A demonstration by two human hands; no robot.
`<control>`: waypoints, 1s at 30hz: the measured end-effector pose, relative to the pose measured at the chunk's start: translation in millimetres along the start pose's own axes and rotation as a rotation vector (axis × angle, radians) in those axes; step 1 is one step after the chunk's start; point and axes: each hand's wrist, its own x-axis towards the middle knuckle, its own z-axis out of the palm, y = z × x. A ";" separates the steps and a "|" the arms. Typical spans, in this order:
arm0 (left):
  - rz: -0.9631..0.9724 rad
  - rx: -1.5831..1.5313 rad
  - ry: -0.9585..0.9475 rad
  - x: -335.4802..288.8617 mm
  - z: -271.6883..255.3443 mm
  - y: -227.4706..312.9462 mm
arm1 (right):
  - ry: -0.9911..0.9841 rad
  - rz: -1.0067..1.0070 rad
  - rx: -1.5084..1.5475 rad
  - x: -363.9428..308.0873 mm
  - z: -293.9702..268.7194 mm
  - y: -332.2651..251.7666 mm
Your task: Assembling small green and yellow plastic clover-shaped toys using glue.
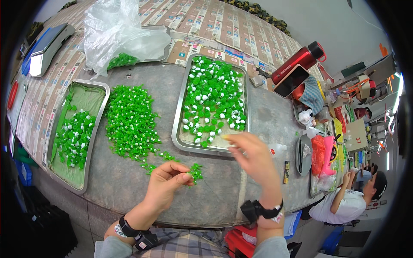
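My left hand (167, 184) is closed, its thumb and fingers pinching a small green plastic piece (196, 173) with leaf-like prongs. Over the near right corner of a metal tray (177, 124), my right hand (253, 151) has thumb and forefinger apart, with nothing visible between them; the hand is slightly blurred. That tray holds many round green pieces with white balls marked in black (211, 92). To the left of it, a heap of small green pieces with pale centres (131, 116) lies on the grey table cover, and a few stray ones trail toward my left hand.
A green-lined tray (88, 172) at the left holds more green-and-white pieces. Behind are a plastic bag (116, 30) on a tray and a scale (49, 49). At right are a red flask (297, 62), a phone (291, 81), a lighter (286, 172) and a seated person (348, 200).
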 end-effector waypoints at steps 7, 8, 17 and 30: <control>-0.035 0.003 -0.044 1.6 6.2 -2.9 | -0.102 -0.101 -0.209 10.1 37.3 22.2; -0.031 0.009 -0.051 1.0 4.8 -2.3 | -0.081 -0.110 -0.198 9.6 34.2 16.6; -0.053 0.105 -0.179 -0.2 10.4 1.3 | -0.218 0.211 0.540 -39.9 37.6 -28.4; -0.145 -0.126 -0.048 1.9 8.2 -0.7 | -0.149 0.499 1.358 -48.9 50.3 -21.2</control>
